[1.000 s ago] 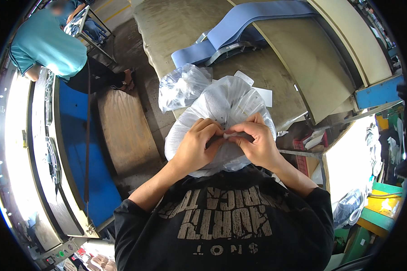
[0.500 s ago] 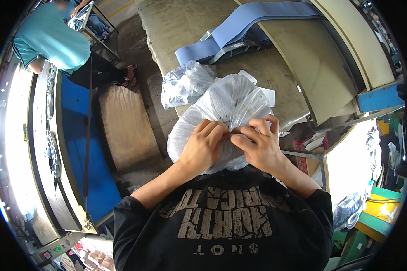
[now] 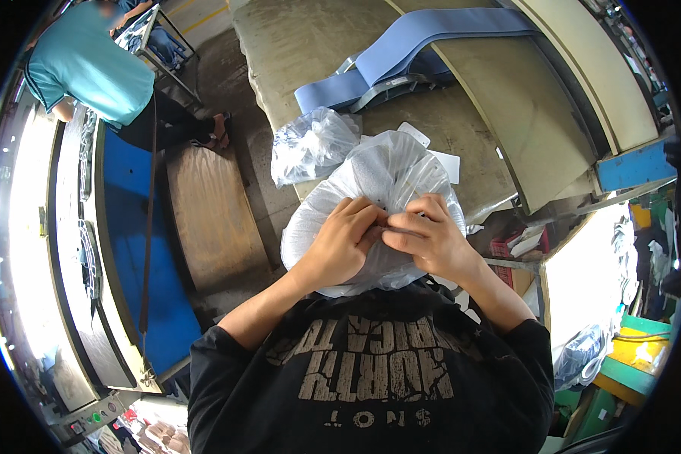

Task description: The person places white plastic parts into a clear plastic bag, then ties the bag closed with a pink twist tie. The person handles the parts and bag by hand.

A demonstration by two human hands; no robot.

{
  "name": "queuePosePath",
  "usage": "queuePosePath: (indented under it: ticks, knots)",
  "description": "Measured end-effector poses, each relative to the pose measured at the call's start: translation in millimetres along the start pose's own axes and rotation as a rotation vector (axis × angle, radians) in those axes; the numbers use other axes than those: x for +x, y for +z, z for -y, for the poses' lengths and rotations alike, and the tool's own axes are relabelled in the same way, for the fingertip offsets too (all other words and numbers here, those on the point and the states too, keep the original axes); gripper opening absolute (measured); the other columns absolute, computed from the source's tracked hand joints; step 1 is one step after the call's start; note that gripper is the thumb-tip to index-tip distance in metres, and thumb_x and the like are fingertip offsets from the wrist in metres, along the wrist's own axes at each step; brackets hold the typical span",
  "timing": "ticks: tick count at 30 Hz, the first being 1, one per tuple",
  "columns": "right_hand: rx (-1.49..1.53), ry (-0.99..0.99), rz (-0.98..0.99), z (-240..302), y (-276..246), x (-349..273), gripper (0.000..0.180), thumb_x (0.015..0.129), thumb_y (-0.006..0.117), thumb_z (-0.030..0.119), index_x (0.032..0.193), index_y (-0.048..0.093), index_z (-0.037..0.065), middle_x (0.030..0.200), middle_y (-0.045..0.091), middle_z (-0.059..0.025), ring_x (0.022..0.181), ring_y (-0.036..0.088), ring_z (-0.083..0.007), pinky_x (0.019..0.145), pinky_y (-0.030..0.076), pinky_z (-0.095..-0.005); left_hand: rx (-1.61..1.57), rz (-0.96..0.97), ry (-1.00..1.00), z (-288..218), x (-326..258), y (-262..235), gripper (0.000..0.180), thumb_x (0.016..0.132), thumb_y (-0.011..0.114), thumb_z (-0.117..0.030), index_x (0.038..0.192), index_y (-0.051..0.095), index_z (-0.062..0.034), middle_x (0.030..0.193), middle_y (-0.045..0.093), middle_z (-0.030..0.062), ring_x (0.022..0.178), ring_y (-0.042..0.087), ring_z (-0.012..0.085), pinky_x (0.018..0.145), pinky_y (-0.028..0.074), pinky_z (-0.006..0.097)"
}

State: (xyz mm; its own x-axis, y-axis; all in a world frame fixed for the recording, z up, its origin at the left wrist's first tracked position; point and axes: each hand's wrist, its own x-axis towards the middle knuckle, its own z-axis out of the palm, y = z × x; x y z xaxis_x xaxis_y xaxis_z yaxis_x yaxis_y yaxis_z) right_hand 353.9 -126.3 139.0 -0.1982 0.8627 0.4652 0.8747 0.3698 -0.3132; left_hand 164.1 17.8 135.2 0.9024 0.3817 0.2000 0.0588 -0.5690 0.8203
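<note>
A full, rounded clear plastic bag [image 3: 372, 168] with whitish contents rests against my front at the table's near edge. Its film runs in pleats toward the middle, where both hands meet. My left hand [image 3: 343, 240] is closed, thumb and fingers pinching at the gathered plastic. From the other side my right hand [image 3: 434, 240] pinches at the same spot, its fingertips against those of the left. What exactly lies between the fingertips is mostly hidden. Just beyond the bag, to the left, lies a smaller clear plastic bag [image 3: 315, 145].
The table [image 3: 280, 45] bears a wide blue band [image 3: 424, 29] and white cards [image 3: 448, 165]. On the right rises a curved board [image 3: 522, 113]; below it sits a red crate [image 3: 507, 246]. A person in a teal shirt [image 3: 98, 68] stands at far left, near a blue panel [image 3: 140, 250].
My right fingers have curled in closer to the left ones, and the plastic stands less spread on the right. The bag's outline has shifted slightly. The person at far left has barely moved.
</note>
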Motion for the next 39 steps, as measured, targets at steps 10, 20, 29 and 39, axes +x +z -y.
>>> queuePosePath:
  ticks: [10,20,29,39]
  knots:
    - [-0.139,-0.014,0.093,25,-12,13,0.013,0.083,0.074,0.012,0.094,0.069,0.010,0.121,0.066,-0.0050,0.114,0.059,-0.0236,0.104,0.048,-0.0435,-0.077,0.116,0.129,12,3,-16,0.018,0.102,0.067,-0.008,0.117,0.062,0.0004,0.111,0.062,0.0154,0.105,0.059,0.0350,0.096,0.048,0.043]
    - [-0.032,0.058,0.080,30,-12,12,0.012,0.078,0.074,0.003,0.088,0.069,0.005,0.119,0.066,-0.0076,0.110,0.059,-0.0260,0.101,0.048,-0.0451,-0.096,0.128,0.112,10,3,-21,0.027,0.093,0.076,-0.004,0.116,0.062,0.0001,0.111,0.063,0.0145,0.105,0.061,0.0341,0.095,0.050,0.042]
    - [0.346,0.333,-0.039,15,7,2,0.036,0.077,0.079,-0.006,0.105,0.059,0.006,0.106,0.065,-0.0071,0.103,0.061,-0.0330,0.096,0.047,-0.0494,0.037,0.027,0.166,4,0,-10,0.033,0.081,0.073,0.002,0.113,0.062,-0.0007,0.111,0.064,0.0147,0.101,0.060,0.0351,0.092,0.049,0.042]
    - [0.342,0.321,-0.033,11,4,5,0.045,0.079,0.081,-0.004,0.118,0.059,0.006,0.111,0.067,-0.0097,0.107,0.061,-0.0354,0.101,0.049,-0.0494,0.159,-0.012,0.153,4,-1,1,0.032,0.081,0.074,-0.003,0.110,0.061,-0.0014,0.108,0.062,0.0145,0.101,0.062,0.0364,0.092,0.051,0.046]
